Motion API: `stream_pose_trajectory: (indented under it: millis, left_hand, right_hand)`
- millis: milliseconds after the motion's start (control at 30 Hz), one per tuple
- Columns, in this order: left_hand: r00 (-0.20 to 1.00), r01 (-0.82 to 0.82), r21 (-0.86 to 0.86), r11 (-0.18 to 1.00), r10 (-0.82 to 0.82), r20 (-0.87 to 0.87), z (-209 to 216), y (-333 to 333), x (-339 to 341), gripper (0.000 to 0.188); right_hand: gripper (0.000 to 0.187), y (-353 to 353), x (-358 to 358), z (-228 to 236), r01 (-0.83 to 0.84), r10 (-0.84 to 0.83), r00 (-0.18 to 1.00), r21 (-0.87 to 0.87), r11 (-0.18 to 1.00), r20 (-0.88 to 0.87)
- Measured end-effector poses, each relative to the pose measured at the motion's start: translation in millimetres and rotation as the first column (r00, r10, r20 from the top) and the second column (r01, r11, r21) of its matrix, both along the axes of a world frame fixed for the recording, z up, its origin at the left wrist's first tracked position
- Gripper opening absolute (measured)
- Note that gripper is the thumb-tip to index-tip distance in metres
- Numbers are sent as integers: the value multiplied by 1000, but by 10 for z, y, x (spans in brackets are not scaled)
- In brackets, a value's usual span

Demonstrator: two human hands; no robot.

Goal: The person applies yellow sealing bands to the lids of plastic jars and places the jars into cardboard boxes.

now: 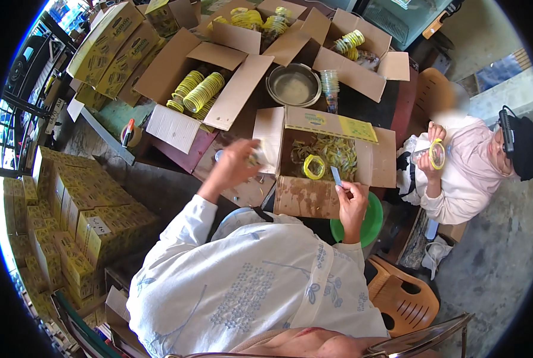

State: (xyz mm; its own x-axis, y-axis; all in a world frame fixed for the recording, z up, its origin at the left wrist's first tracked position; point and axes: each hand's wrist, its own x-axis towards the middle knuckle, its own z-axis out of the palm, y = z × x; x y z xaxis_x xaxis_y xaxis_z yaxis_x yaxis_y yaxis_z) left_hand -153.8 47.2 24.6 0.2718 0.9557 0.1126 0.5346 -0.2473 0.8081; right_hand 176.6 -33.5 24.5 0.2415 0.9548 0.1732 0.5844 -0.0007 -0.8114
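Observation:
My left hand [234, 168] is over the left side of an open cardboard box [307, 196], smeared by motion. Its fingers curl around something clear that I cannot make out. In my right hand [353, 206], at the box's near right edge, is a flat light-blue strip [336, 175], its tip over the contents. Many small yellow-green pieces [338, 152] fill the box, too small to name. Among them stands a clear container with a yellow rim [314, 167].
Behind are open boxes with stacked yellow-rimmed containers [204, 92], a metal bowl [293, 85] and stacked clear cups [330, 89]. A green basin [371, 221] is below my right hand. At right, a co-worker [466, 164] holds a yellow-rimmed container. Yellow cartons [93, 209] are piled left.

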Motion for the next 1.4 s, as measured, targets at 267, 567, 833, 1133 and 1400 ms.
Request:
stream_pose_trajectory:
  millis: [267, 567, 833, 1133, 1400]
  left_hand:
    - [616, -166, 25, 986, 124, -778, 154, 192, -838, 46]
    - [222, 40, -265, 963, -267, -938, -563, 700, -403, 32]
    - [197, 113, -196, 974, -215, -957, -1659, 743, -221, 26]
    - [229, 147, -245, 958, -274, -934, -1215, 772, -106, 45]
    - [806, 414, 20, 910, -356, -473, -883, 637, 627, 61]
  right_hand:
    - [12, -92, -13, -286, -19, 18, 998, -11, 1000, -68]
    - [13, -177, 91, -208, 39, -39, 999, 3, 999, -32]
    - [16, -414, 229, -407, 108, -108, 994, -15, 994, 0]
    - [15, -444, 198, -517, 136, -136, 990, -19, 991, -26]
    - [13, -419, 177, -507, 97, -96, 995, -34, 995, 20]
